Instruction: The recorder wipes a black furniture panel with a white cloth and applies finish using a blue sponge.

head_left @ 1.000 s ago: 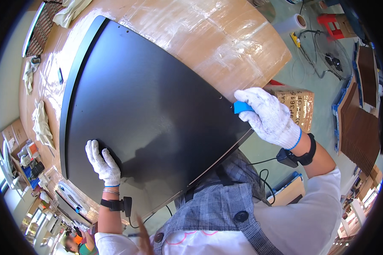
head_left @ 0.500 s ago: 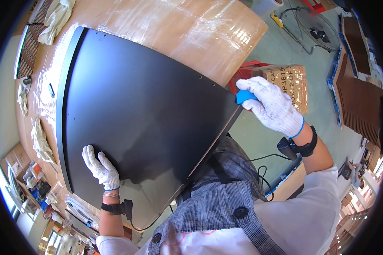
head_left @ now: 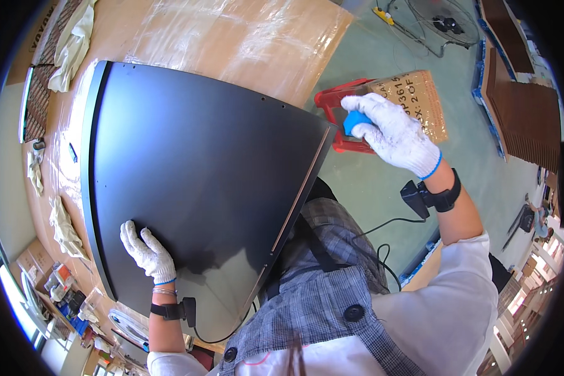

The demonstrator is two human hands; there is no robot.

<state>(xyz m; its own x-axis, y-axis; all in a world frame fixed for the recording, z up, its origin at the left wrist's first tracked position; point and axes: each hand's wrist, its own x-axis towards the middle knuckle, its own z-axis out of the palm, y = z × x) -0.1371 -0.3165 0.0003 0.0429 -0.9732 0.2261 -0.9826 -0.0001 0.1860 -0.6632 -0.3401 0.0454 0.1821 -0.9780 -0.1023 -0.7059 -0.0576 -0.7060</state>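
A large dark panel [head_left: 200, 156] with small holes near its far edge lies across the work surface in front of me. My left hand [head_left: 146, 254], in a white knit glove, rests on its near left part with fingers stretched out. Beyond the panel's right corner is my right hand [head_left: 396, 135], gloved the same way. Its fingers close round a small blue object [head_left: 356, 123], partly hidden, whose exact kind I cannot make out. A narrow brownish strip [head_left: 301, 188] runs along the panel's near right edge.
Plastic film covers the brown surface [head_left: 232, 44] under the panel. Crumpled pale gloves [head_left: 67, 229] lie to its left. Right of it are a red stand [head_left: 341, 97], a taped carton [head_left: 420, 103], a fan [head_left: 446, 24] and stacked brown boards [head_left: 520, 119].
My right hand has moved with the blue object from the panel's right corner to a little beyond it. My left hand stays on the panel. The whole view has shifted slightly.
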